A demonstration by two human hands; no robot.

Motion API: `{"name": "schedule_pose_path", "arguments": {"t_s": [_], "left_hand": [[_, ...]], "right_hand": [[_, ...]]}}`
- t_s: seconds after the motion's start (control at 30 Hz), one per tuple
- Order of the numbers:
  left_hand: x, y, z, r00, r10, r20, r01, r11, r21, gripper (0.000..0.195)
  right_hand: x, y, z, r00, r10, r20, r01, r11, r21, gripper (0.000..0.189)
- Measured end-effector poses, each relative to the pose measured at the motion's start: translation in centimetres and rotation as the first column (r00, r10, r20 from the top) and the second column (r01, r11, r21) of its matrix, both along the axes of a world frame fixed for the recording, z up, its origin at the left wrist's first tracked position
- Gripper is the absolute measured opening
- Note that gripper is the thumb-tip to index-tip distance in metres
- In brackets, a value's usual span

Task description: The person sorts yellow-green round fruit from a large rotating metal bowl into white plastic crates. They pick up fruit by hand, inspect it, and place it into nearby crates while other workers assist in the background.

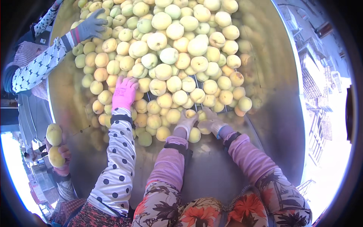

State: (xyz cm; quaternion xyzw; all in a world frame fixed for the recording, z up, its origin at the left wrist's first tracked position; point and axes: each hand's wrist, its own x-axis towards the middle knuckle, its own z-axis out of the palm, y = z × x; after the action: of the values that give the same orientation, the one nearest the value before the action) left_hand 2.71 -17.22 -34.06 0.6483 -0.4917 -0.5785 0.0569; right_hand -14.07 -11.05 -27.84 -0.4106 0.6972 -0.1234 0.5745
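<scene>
A large heap of yellow-green apricots or similar stone fruit lies on a metal sorting table. Both my hands, in pale gloves, are at the heap's near edge. Curled round a small yellow fruit is my left hand. My right hand, just beside it, has its fingers over another fruit. One more fruit rests on the metal between my wrists. Metal bars show through gaps among the fruit near my fingertips.
At my left, a co-worker's pink-gloved hand reaches into the heap; that person's other hand holds two fruits. Another co-worker's grey-gloved hand touches fruit at the upper left. Stacked crates stand beyond the table's raised right edge.
</scene>
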Motion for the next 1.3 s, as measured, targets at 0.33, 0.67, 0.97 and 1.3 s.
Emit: {"name": "schedule_pose_path", "arguments": {"t_s": [0.33, 0.67, 0.97, 1.3], "left_hand": [[2.9, 2.4, 5.1, 0.996, -0.068, 0.050, 0.074, 0.991, -0.115, 0.065], [5.0, 7.6, 1.4, 0.821, 0.469, -0.326, -0.491, 0.871, 0.014, 0.050], [3.4, 6.5, 6.3, 0.609, 0.440, -0.660, -0.282, 0.898, 0.338, 0.053], [-1.0, 8.7, 24.7, 0.776, -0.383, -0.502, -0.121, 0.690, -0.714, 0.044]], "right_hand": [[0.2, 0.6, -0.7, 0.984, 0.139, -0.113, -0.152, 0.982, -0.111, 0.070], [2.5, 4.8, -1.5, 0.799, 0.470, -0.375, -0.585, 0.752, -0.304, 0.055], [2.2, 7.7, 4.7, 0.329, -0.610, 0.721, 0.562, 0.740, 0.370, 0.049], [-1.1, 12.2, 19.6, 0.813, -0.179, 0.554, 0.541, 0.584, -0.605, 0.056]]}}
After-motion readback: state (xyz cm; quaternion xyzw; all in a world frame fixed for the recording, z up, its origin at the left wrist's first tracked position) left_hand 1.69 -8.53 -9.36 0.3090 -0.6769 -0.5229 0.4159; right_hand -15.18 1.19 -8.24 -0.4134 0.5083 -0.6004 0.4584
